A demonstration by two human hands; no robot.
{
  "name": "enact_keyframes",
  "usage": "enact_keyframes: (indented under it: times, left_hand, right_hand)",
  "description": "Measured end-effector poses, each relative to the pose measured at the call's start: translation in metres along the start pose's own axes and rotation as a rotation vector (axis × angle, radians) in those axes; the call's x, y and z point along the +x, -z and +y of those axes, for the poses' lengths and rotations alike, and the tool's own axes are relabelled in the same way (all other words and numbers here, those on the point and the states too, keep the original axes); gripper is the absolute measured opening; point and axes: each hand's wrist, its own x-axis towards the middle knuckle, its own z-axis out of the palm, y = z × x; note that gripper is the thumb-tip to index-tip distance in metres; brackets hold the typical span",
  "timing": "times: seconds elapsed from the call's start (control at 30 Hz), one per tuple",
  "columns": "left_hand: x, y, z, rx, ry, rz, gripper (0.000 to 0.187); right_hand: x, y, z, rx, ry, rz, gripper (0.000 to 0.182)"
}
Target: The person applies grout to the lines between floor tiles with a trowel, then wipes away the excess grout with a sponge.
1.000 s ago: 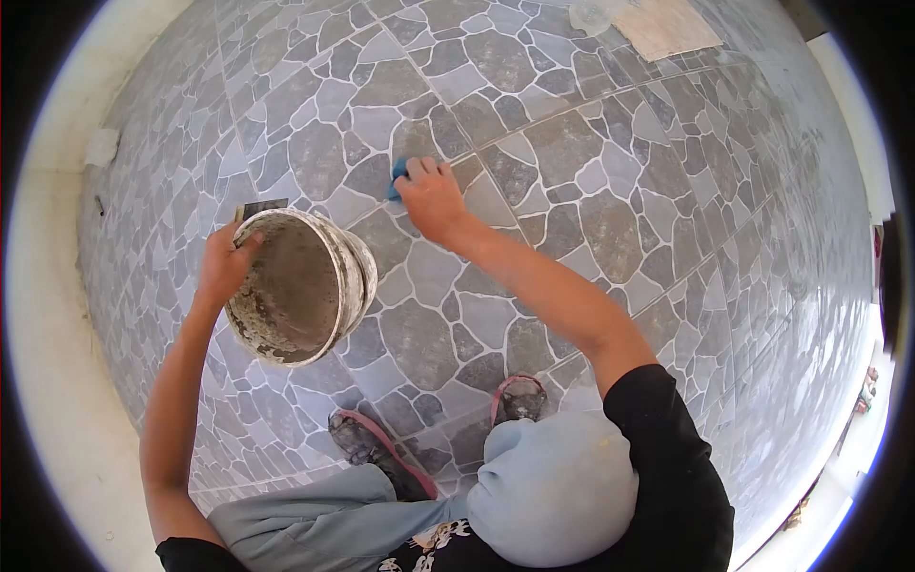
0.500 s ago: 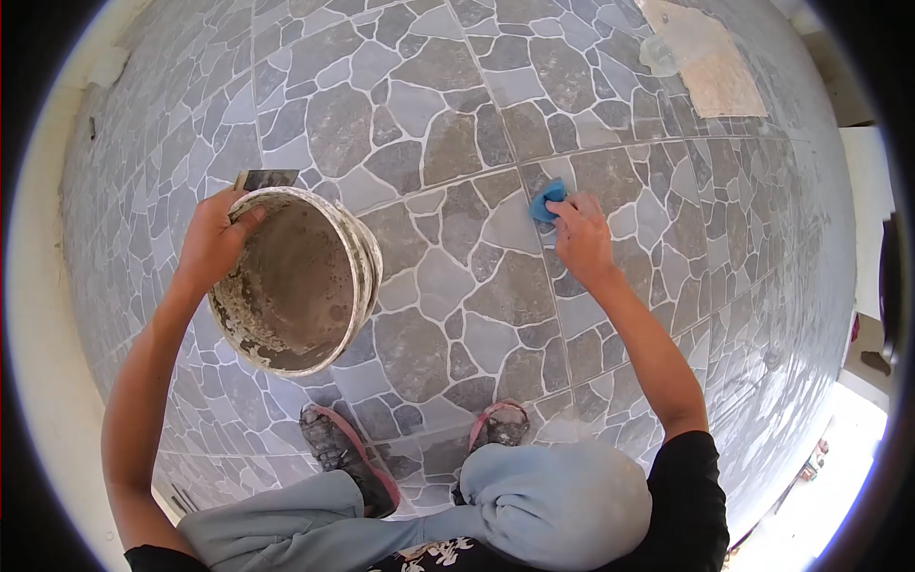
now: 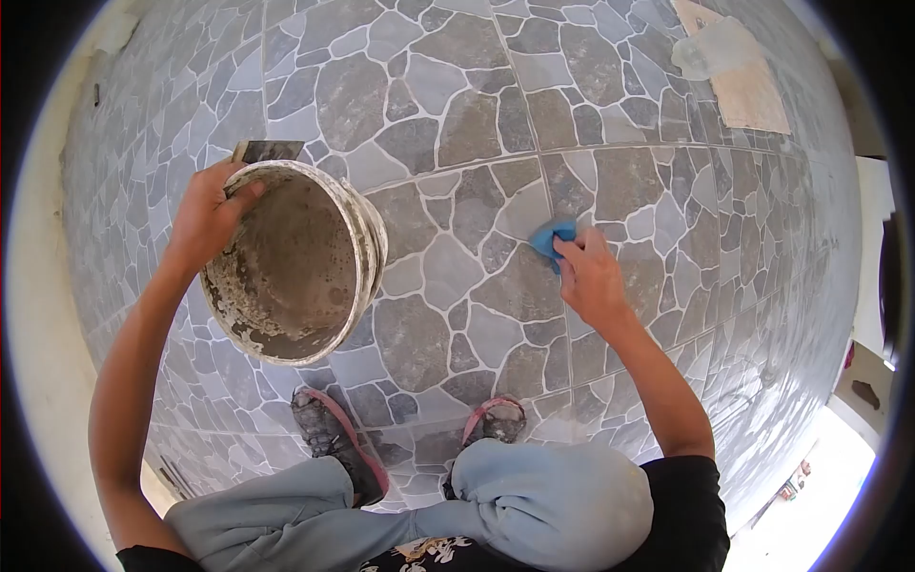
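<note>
My left hand (image 3: 207, 212) grips the rim of a plastic bucket (image 3: 370, 250), thumb inside and fingers outside. The bucket is tilted toward me, its inner wall and bottom coated with grey-brown residue. A flat dark blade (image 3: 274, 151) with a pale edge sticks out beside the same hand, beyond the rim; whatever joins it to the hand is hidden. My right hand (image 3: 593, 276) pinches a blue sponge (image 3: 551, 238) against the stone-patterned floor tiles (image 3: 505, 286), close to a straight tile joint.
My shoes (image 3: 334, 434) stand just below the bucket and the sponge. A tan board (image 3: 753, 95) with a pale translucent sheet (image 3: 720, 48) lies at the far right. Walls close in on the left (image 3: 43, 315) and right, with a bright opening at the lower right.
My right hand has drawn the sponge along the tile joint toward me. My left hand stays on the bucket rim, and the view has shifted slightly.
</note>
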Motion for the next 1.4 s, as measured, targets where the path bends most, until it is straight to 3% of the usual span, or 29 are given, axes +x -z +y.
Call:
enact_keyframes:
  times: [0.13,0.23,0.3,0.37,0.47,0.57,0.73,0.87,1.0,1.1,1.17,1.23,1.3,1.4]
  left_hand:
    - [0.000,-0.002,0.000,0.019,-0.045,-0.018,0.021]
    - [0.001,-0.001,0.002,0.017,-0.039,-0.008,0.022]
    - [0.000,-0.003,0.000,0.019,-0.051,-0.009,0.022]
    - [0.002,-0.002,-0.007,0.026,-0.079,-0.023,0.023]
    - [0.003,-0.002,-0.008,0.019,-0.007,-0.045,0.025]
    - [0.004,-0.005,-0.016,-0.005,-0.042,-0.052,0.028]
    - [0.008,-0.006,-0.023,0.062,-0.064,-0.009,0.030]
    - [0.009,-0.006,-0.025,0.121,-0.060,0.018,0.030]
    - [0.003,-0.005,-0.011,0.067,-0.045,0.017,0.027]
    - [-0.002,-0.004,-0.003,0.010,-0.056,0.021,0.027]
    - [-0.001,-0.001,-0.004,0.045,-0.048,0.019,0.027]
    - [-0.001,0.002,-0.007,0.069,-0.045,-0.023,0.027]
    - [0.000,-0.003,-0.010,0.031,-0.035,-0.022,0.027]
    - [0.002,-0.004,-0.012,0.049,-0.050,-0.009,0.027]
  right_hand:
    - [0.001,-0.012,0.013,0.042,0.037,0.103,0.027]
    - [0.156,-0.033,0.030,-0.080,0.118,0.301,0.022]
    - [0.251,-0.035,0.035,-0.188,0.009,0.283,0.020]
    - [0.286,-0.030,0.028,-0.320,-0.045,0.185,0.023]
    - [0.219,-0.031,0.017,-0.379,0.080,0.302,0.023]
    - [0.064,-0.032,0.013,-0.115,0.182,0.275,0.025]
    - [-0.226,0.003,-0.018,-0.011,-0.082,-0.038,0.035]
    - [-0.196,-0.001,-0.010,-0.045,-0.085,0.029,0.040]
    - [0.024,-0.031,0.013,-0.021,0.165,0.308,0.030]
    - [0.195,-0.042,0.034,-0.164,0.064,0.390,0.026]
    - [0.250,-0.034,0.025,-0.230,-0.005,0.406,0.027]
    - [0.230,-0.038,0.023,-0.191,0.043,0.419,0.026]
    - [0.161,-0.038,0.026,-0.117,0.115,0.381,0.025]
    - [-0.023,-0.024,0.002,0.028,0.137,0.300,0.027]
